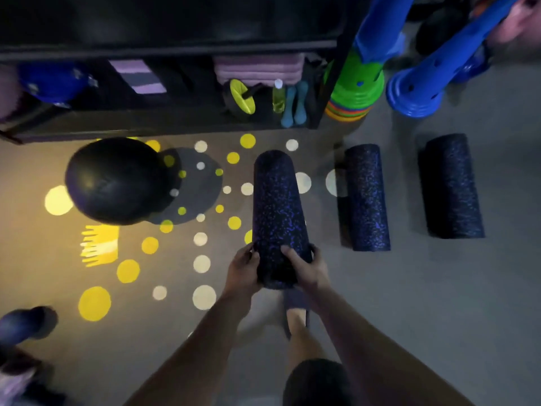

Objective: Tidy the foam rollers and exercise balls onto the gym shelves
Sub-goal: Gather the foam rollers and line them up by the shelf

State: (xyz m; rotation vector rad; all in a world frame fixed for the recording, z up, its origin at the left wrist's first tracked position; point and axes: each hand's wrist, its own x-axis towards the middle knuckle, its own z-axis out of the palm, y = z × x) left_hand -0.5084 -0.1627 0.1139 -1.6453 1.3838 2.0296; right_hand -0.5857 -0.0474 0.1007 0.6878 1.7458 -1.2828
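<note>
While gripped at one end only, held roller (pixel 278 218): in front of shelf unit (pixel 175 124), long axis pointing at it, far end short of its bottom edge; looks lifted off the floor.
Left hand (pixel 244 268): fingers curled round roller's near end, left side; full wrap.
Right hand (pixel 307 268): thumb and fingers curled over the same end, right side; nothing else held.
Risk, droop: all grip is on one end, so far end could dip, drag the floor or twist out.
Risk, bottom bay: ab wheel (pixel 240 96), bottle (pixel 278 96) and dumbbells (pixel 294 106) sit at shelf front, dead ahead of roller; a straight push in likely topples the bottle.
Risk, corner post (pixel 333 83): right end of shelf; green cone stack (pixel 355 92) touching or just beside it, can't tell; a swing right could clip both.
Black ball (pixel 117 180): on floor before shelf, left of held roller, apart; may roll if nudged.
Second roller (pixel 366 197), third roller (pixel 450 186): on floor past shelf's right end; trip hazard on a side step.
Open room: bare floor between ball and held roller; shelf bay left of ab wheel is dark, contents unclear.
</note>
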